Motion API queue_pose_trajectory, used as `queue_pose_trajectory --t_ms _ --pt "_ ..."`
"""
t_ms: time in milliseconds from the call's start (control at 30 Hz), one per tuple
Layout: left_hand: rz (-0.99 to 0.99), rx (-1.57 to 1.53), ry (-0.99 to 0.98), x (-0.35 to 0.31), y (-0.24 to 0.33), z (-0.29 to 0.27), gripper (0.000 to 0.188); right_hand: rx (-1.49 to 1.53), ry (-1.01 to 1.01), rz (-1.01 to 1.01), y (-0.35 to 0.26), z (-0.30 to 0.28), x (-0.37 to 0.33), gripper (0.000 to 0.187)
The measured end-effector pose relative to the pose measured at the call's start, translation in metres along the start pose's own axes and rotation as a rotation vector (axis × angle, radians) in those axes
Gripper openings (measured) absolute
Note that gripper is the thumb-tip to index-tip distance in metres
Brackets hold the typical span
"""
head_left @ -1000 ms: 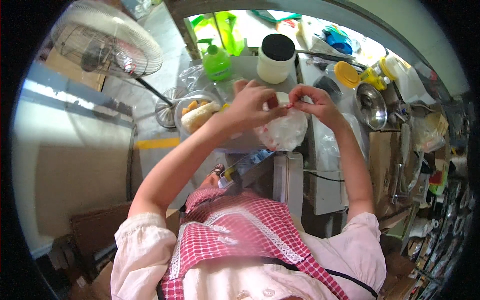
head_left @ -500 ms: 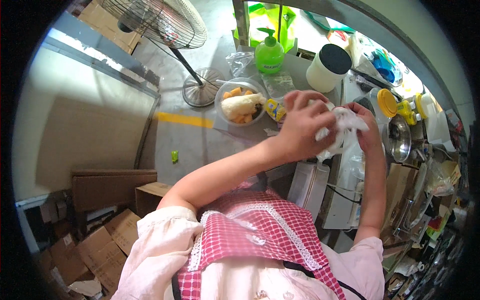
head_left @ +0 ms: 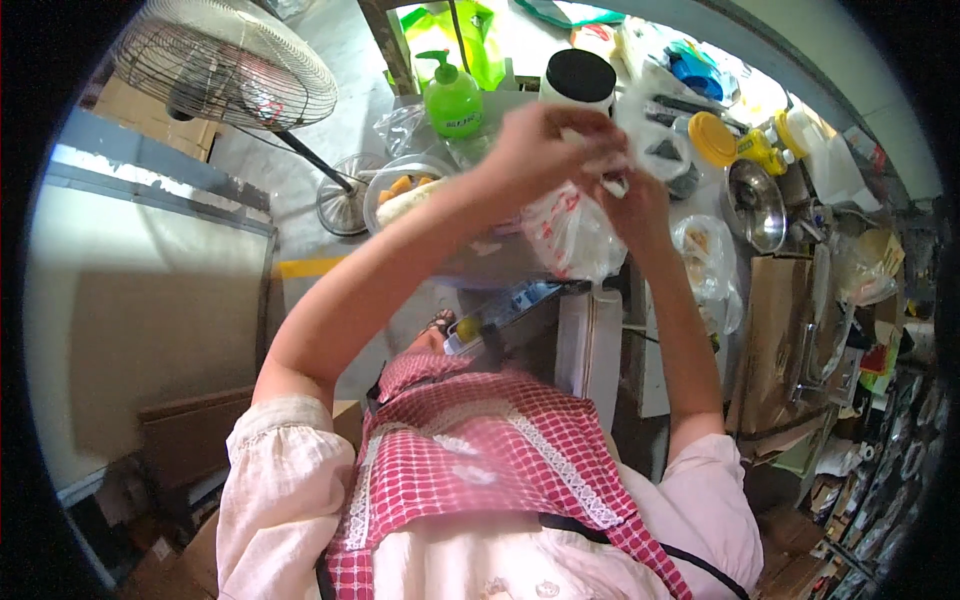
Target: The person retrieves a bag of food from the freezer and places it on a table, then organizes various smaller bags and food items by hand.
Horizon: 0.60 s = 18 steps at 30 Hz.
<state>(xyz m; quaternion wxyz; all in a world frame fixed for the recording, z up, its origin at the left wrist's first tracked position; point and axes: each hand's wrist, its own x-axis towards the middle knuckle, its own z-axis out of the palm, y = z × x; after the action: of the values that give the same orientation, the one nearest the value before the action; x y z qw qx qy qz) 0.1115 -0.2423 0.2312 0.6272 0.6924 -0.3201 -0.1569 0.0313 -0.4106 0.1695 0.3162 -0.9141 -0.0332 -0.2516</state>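
A thin white plastic bag (head_left: 575, 235) with red print hangs below my hands, its top gathered between my fingers. My left hand (head_left: 562, 142) reaches across from the left, fingers bent and pinched at the bag's top, slightly blurred. Right beside it, my right hand (head_left: 637, 208) closes its fingertips on the same gathered plastic. What the bag holds, if anything, cannot be made out. Behind my left forearm, a round see-through bowl (head_left: 372, 205) with orange chunks and a pale roll-shaped food is partly hidden. Beyond my hands stands a white jar with a black lid (head_left: 581, 76).
A green pump bottle (head_left: 453, 100) stands behind the bowl. On the right are a yellow-lidded jar (head_left: 712, 140), a steel bowl (head_left: 757, 205), another see-through bag (head_left: 705, 260) and a cardboard box (head_left: 775, 340). A standing fan (head_left: 235, 65) is at the far left.
My view has shifted, so the surroundings sit further left. Both hands have come closer together and higher in view; the crumpled white plastic between them now hangs down as a bag.
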Motion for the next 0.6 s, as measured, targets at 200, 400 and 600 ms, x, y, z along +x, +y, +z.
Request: queue_pose_trajectory --t_ms 200,400,600 --pt "0.105 0.463 0.063 0.011 -0.019 -0.051 0.035 -0.112 -0.02 -0.19 0.004 -0.02 0.02 0.042" --pt "0.257 0.586 -0.219 0.015 -0.02 -0.012 0.053 0.181 0.077 -0.145 -0.023 -0.023 0.039 0.057" --pt "0.119 0.463 0.018 0.021 -0.006 -0.014 0.035 0.017 0.338 -0.089 -0.021 -0.05 0.027 0.049"
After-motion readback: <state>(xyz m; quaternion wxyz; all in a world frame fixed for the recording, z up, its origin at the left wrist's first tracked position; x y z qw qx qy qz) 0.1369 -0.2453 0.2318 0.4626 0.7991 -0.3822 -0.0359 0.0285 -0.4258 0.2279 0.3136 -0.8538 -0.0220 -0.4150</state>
